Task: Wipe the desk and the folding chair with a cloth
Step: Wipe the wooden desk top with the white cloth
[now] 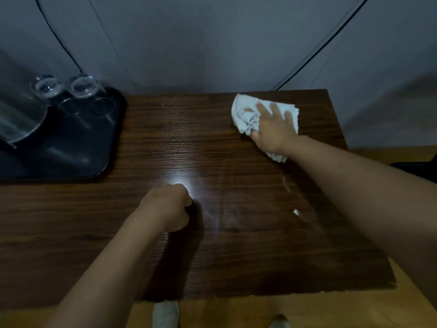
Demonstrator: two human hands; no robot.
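Pressing down flat with the right hand (pixel 274 129), fingers spread wide over a crumpled white cloth (pixel 246 114), at the far right corner of the dark wood-grain desk (pixel 212 245). Bunching up to the left of the fingers and trailing out under the wrist toward the near side, with the cloth lying fully on the desk surface, close to the far edge and the right edge. Reaching in from the lower right with a bare forearm, crossing above the desk's right side. Resting the left hand (pixel 169 207) near the middle of the desk, curled into a loose fist, knuckles down on the wood, holding nothing visible, just beside a bright glare patch (pixel 177 179) on the surface. Showing faint streaks on the wood to the right of the fist, under the right forearm. Sitting at the desk's far left, a black tray (pixel 78 157), carrying two clear glasses (pixel 80 87) lying tilted toward the back, and part of a larger clear container (pixel 16 119) at the left frame edge; exact form of that container not determinable. Running down the grey wall (pixel 212 43) behind the desk, two dark cables (pixel 316 50). Showing below the near edge, an orange-brown floor (pixel 307 311) and a pale foot covering (pixel 165 313), blurred.
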